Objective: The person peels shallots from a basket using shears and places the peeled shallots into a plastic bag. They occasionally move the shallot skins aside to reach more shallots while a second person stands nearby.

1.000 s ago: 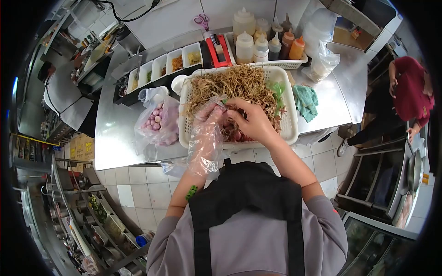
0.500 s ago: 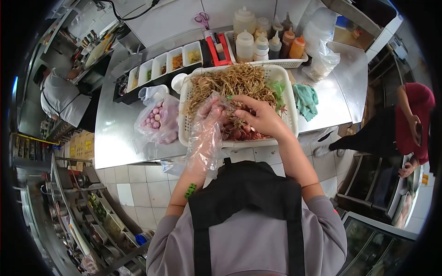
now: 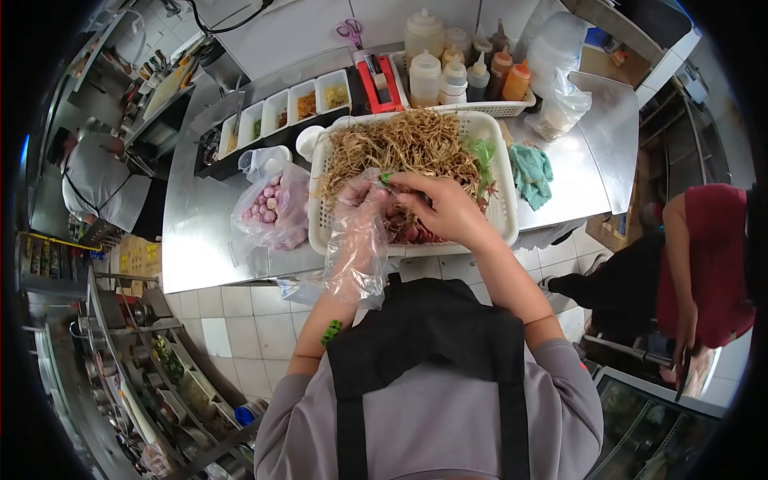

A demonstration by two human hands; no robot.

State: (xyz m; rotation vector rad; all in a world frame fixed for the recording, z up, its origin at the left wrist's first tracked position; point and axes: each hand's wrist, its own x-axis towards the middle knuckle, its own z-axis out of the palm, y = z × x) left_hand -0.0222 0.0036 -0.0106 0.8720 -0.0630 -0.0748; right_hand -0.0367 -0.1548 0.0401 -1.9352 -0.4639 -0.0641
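1. Two hands meet over the near side of a white basket (image 3: 506, 220): the left hand (image 3: 362, 210), in a loose clear glove, and the bare right hand (image 3: 445, 210) both pinch one small green-tipped piece (image 3: 386, 178).
2. The basket stands on a steel counter (image 3: 200, 240), with reddish bulbs (image 3: 412, 234) under the hands and a heap of dry brown strands (image 3: 400, 140) behind.
3. Just left of the basket lies a clear bag of pink bulbs (image 3: 272, 210); on the right, a teal cloth (image 3: 530, 172).
4. Farther back stand sauce bottles (image 3: 456, 72).
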